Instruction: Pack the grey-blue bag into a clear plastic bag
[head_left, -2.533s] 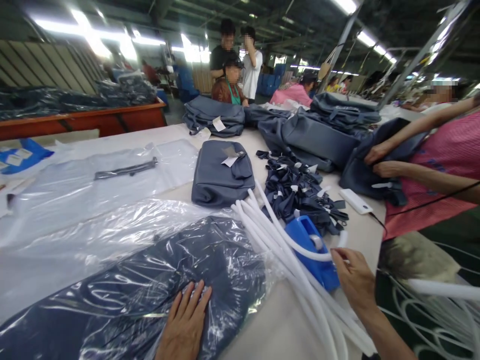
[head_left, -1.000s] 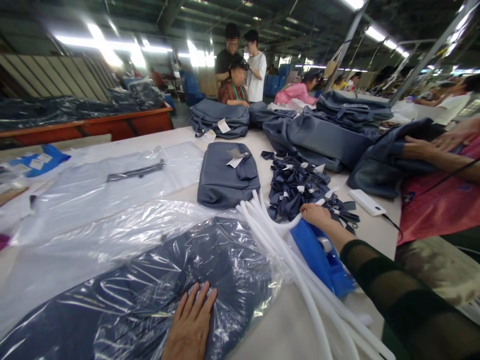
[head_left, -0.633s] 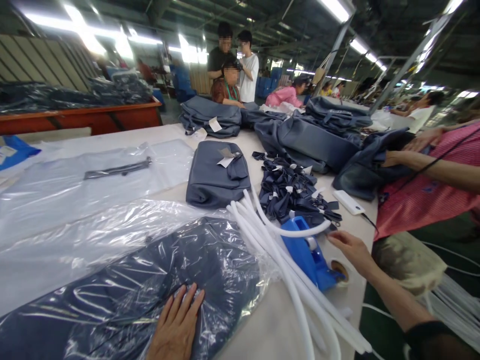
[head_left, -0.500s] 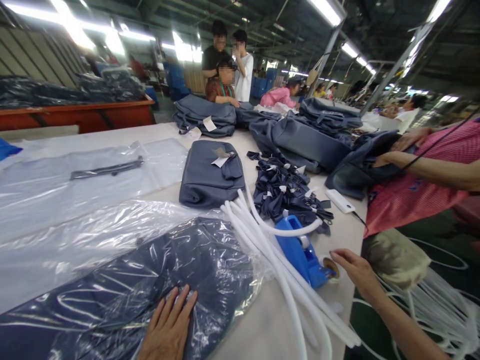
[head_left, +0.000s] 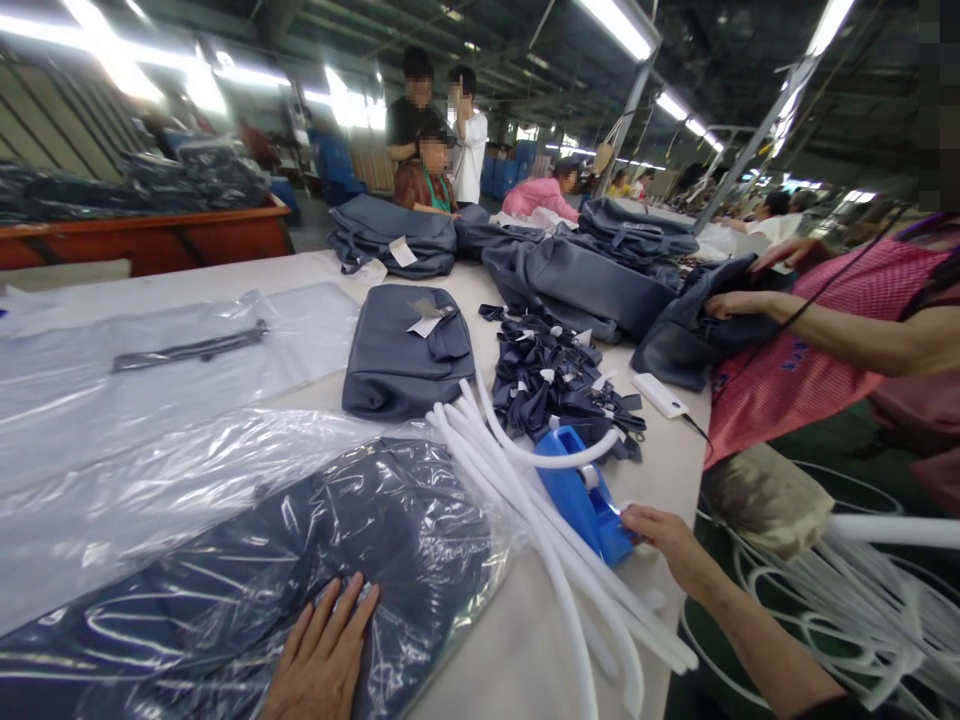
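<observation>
My left hand (head_left: 322, 650) lies flat, fingers spread, on a dark blue bag in a clear plastic bag (head_left: 405, 530) at the front of the table. At the right, my right hand (head_left: 667, 540) is closed in a pinch at the near end of a blue tape dispenser (head_left: 574, 490). Its fingertips appear to be on the tape, though the strip itself is hardly visible. White foam tubes (head_left: 540, 530) lie in a bundle between the two hands, passing beside the dispenser.
A folded dark blue bag (head_left: 409, 350) and a heap of dark straps (head_left: 551, 375) lie beyond the tubes. A white power bank (head_left: 660, 395) sits near the right edge. Clear plastic bags (head_left: 187, 390) cover the left. A co-worker in a pink checked apron (head_left: 810, 350) handles a dark bag.
My right hand has moved in to the near end of the tape dispenser and its fingers have closed there. My left hand stays on the wrapped bag. The view has shifted slightly right.
</observation>
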